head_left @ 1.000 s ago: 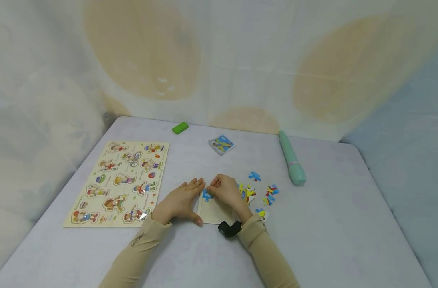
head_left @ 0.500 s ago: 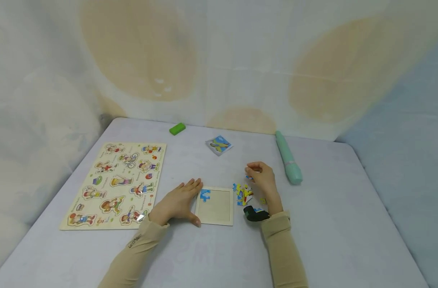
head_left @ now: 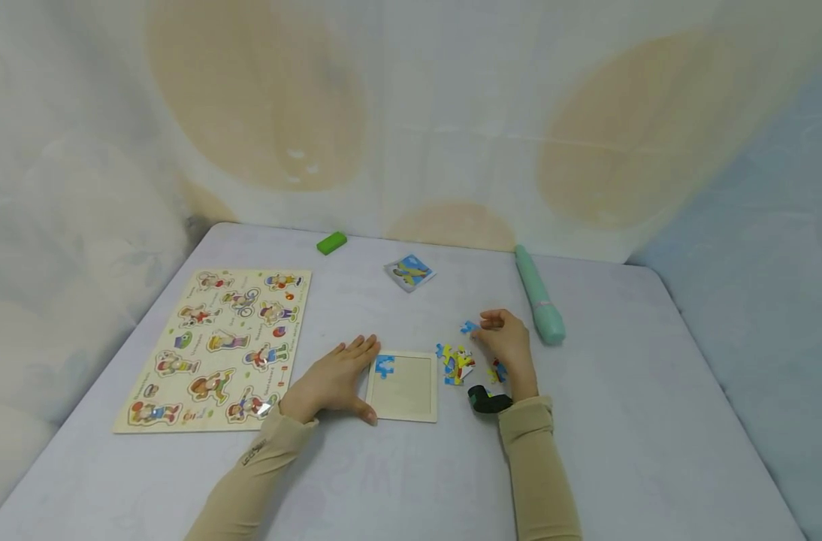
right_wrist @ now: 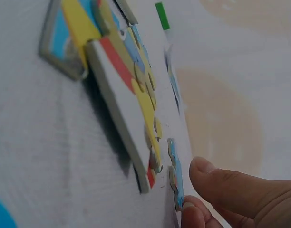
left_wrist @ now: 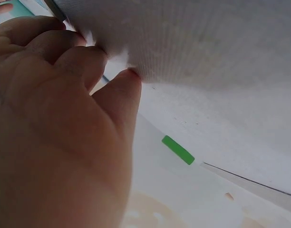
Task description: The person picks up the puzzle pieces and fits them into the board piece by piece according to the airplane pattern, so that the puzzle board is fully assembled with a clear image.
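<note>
My left hand (head_left: 336, 379) rests with spread fingers along the left side of a small wooden puzzle frame (head_left: 433, 391). One blue puzzle piece (head_left: 384, 367) lies in the frame's upper left corner. To the right, my right hand (head_left: 509, 342) is beside a loose blue puzzle piece (head_left: 468, 327) on the table. The right wrist view shows that blue piece (right_wrist: 176, 175) with a fingertip right at its near end, the thumb standing apart from it. Several yellow, red and blue puzzle pieces (head_left: 458, 366) lie heaped between frame and right hand; others are partly hidden under that hand.
A large wooden board with cartoon figures (head_left: 215, 349) lies on the left. Farther back are a green block (head_left: 332, 243), a small picture card (head_left: 409, 272) and a mint-green tapered object (head_left: 541, 297). Patterned fabric (head_left: 451, 113) hangs behind the table.
My right hand has moved from the frame's upper left corner rightward to the loose pieces, leaving the blue piece in the corner. The left hand has stayed at the frame's edge.
</note>
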Demonstrator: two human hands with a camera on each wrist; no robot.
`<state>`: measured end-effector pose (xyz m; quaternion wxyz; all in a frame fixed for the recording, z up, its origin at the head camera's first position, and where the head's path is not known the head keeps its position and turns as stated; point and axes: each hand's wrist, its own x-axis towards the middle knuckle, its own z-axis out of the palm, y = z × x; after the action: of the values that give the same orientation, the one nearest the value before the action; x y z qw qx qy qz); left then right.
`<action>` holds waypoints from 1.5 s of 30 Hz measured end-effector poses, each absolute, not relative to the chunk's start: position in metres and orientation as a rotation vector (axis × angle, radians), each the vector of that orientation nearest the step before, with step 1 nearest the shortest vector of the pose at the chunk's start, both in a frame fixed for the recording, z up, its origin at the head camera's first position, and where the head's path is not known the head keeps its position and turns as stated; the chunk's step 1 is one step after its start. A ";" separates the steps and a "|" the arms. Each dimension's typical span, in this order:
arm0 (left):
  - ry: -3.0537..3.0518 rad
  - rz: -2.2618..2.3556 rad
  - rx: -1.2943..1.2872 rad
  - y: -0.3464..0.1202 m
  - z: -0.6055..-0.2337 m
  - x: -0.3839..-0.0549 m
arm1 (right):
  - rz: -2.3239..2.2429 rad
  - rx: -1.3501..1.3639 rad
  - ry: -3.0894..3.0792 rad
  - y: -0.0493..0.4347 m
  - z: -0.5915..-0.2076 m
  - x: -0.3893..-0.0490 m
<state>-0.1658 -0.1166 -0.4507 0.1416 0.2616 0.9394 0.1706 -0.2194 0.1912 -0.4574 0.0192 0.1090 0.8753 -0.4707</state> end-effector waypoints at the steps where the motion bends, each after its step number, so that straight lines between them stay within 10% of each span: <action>1: 2.711 0.488 0.759 -0.116 -0.451 -0.166 | -1.432 0.334 2.731 0.192 -0.458 -0.219; 45: 2.698 0.506 0.781 -0.118 -0.448 -0.164 | -1.485 0.342 2.705 0.191 -0.446 -0.215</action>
<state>-0.1643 -0.1176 -0.4476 0.1432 0.2709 0.9356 0.1755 -0.2151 0.1914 -0.4460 0.0182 0.1102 0.8711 -0.4783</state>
